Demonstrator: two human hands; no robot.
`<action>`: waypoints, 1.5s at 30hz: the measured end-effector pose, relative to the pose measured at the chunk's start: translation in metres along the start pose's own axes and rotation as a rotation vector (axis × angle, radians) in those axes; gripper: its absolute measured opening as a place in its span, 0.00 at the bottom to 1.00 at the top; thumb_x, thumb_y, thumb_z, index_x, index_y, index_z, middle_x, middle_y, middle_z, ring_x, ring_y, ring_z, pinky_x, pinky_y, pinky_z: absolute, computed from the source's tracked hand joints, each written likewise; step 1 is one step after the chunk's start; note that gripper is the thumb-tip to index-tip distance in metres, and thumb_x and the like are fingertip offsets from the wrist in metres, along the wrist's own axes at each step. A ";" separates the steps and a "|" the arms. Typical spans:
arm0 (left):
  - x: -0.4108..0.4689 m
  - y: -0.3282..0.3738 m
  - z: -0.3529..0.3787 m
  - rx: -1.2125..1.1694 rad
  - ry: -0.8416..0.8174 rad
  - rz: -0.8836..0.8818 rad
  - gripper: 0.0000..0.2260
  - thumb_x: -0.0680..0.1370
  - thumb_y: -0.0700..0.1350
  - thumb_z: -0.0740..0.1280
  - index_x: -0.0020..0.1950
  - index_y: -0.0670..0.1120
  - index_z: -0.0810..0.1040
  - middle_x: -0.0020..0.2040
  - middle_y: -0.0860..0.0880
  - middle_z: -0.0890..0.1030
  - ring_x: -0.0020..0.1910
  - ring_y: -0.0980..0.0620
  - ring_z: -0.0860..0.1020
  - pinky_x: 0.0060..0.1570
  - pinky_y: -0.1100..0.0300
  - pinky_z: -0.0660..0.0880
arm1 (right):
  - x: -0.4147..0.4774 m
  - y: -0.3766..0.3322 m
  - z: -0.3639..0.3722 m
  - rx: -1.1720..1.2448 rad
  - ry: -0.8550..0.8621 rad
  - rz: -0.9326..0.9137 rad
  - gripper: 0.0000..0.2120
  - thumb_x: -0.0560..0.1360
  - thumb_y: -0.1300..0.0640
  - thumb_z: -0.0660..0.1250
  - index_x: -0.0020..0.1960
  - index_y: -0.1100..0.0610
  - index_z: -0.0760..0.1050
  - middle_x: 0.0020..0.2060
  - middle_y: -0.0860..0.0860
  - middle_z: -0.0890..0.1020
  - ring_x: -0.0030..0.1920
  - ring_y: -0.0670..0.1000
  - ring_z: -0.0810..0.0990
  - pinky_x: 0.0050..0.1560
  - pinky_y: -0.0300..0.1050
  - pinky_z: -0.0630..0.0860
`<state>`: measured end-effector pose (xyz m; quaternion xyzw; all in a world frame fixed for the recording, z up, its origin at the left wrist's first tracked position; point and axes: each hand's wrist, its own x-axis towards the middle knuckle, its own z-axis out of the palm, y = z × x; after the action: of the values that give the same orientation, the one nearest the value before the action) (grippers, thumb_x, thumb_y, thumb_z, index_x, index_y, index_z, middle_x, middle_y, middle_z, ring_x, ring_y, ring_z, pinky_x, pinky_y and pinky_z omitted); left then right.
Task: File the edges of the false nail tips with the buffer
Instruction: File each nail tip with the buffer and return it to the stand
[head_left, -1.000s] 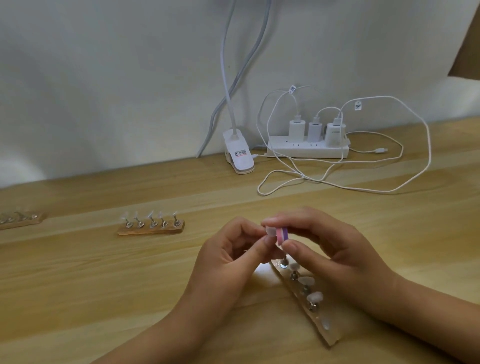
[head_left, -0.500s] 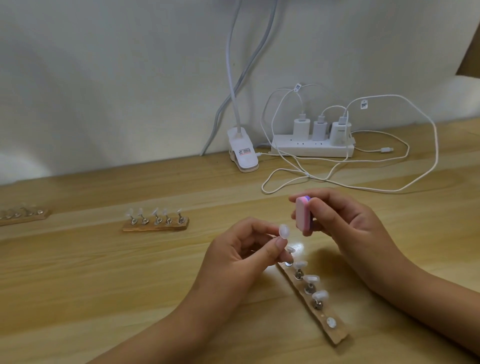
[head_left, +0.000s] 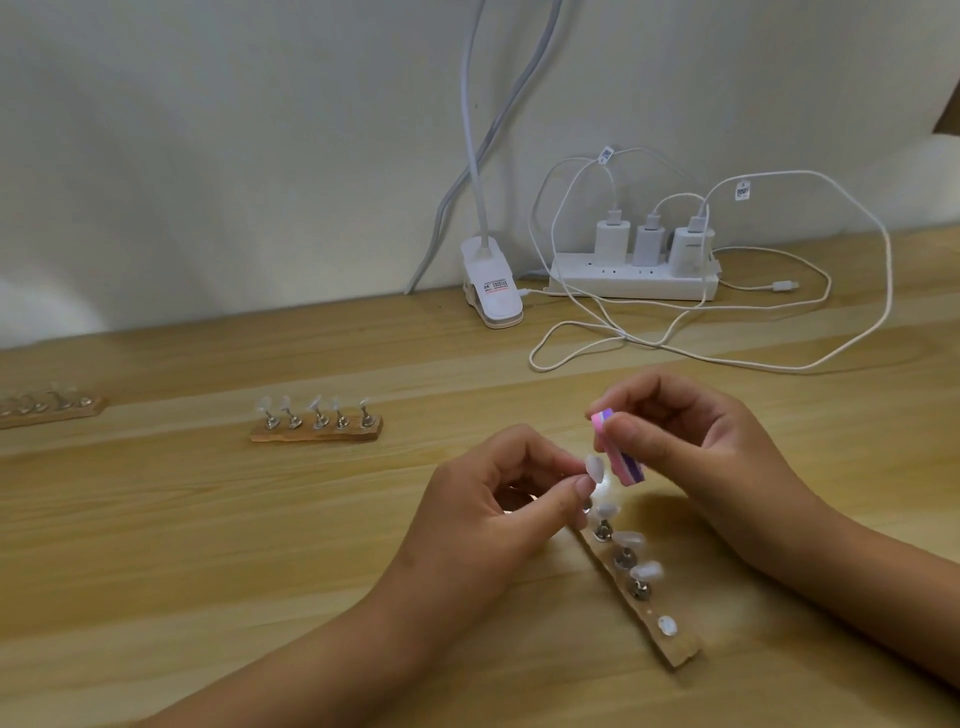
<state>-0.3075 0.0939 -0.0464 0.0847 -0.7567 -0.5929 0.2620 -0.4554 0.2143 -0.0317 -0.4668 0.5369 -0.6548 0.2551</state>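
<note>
Head view: left hand (head_left: 493, 499) pinches one nail tip (head_left: 594, 467) above the wooden strip (head_left: 670, 644); right hand (head_left: 696, 441) grips the buffer (head_left: 621, 452) just beside it, contact uncertain. Filing appears under way. Three mounted tips (head_left: 628, 539) on the strip probably await filing.

Soft, even, fairly bright indoor light gives the wall (head_left: 260, 156) a faint greenish cast. The left hand (head_left: 493, 509) and right hand (head_left: 691, 441) throw pale, diffuse shadows on the desk (head_left: 156, 519). The nail tips (head_left: 628, 540) nearby look smeared. Wide-angle distortion bows the desk's back edge, and the far-left stand (head_left: 52, 408) is blurred.
</note>
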 end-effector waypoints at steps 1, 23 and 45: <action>0.000 -0.001 0.000 0.016 -0.002 0.003 0.04 0.73 0.45 0.73 0.42 0.54 0.80 0.36 0.51 0.84 0.37 0.55 0.83 0.41 0.60 0.77 | -0.001 0.000 0.001 -0.035 -0.031 -0.017 0.06 0.70 0.54 0.74 0.45 0.55 0.81 0.35 0.50 0.82 0.34 0.45 0.79 0.38 0.34 0.76; 0.004 -0.001 -0.003 -0.149 -0.004 -0.063 0.03 0.76 0.38 0.70 0.48 0.44 0.81 0.41 0.54 0.83 0.43 0.58 0.81 0.48 0.66 0.76 | -0.001 0.006 -0.001 -0.710 -0.001 -0.486 0.14 0.78 0.38 0.62 0.60 0.38 0.78 0.54 0.40 0.77 0.56 0.47 0.77 0.56 0.39 0.71; 0.005 0.002 -0.004 -0.133 0.088 -0.065 0.11 0.74 0.40 0.71 0.37 0.55 0.79 0.35 0.56 0.79 0.36 0.59 0.76 0.40 0.67 0.72 | -0.004 -0.003 0.009 -0.900 -0.051 -0.429 0.15 0.78 0.44 0.61 0.63 0.41 0.76 0.61 0.37 0.74 0.64 0.44 0.72 0.63 0.42 0.64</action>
<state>-0.3092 0.0888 -0.0424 0.1176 -0.7001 -0.6459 0.2807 -0.4449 0.2140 -0.0302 -0.6462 0.6518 -0.3845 -0.0989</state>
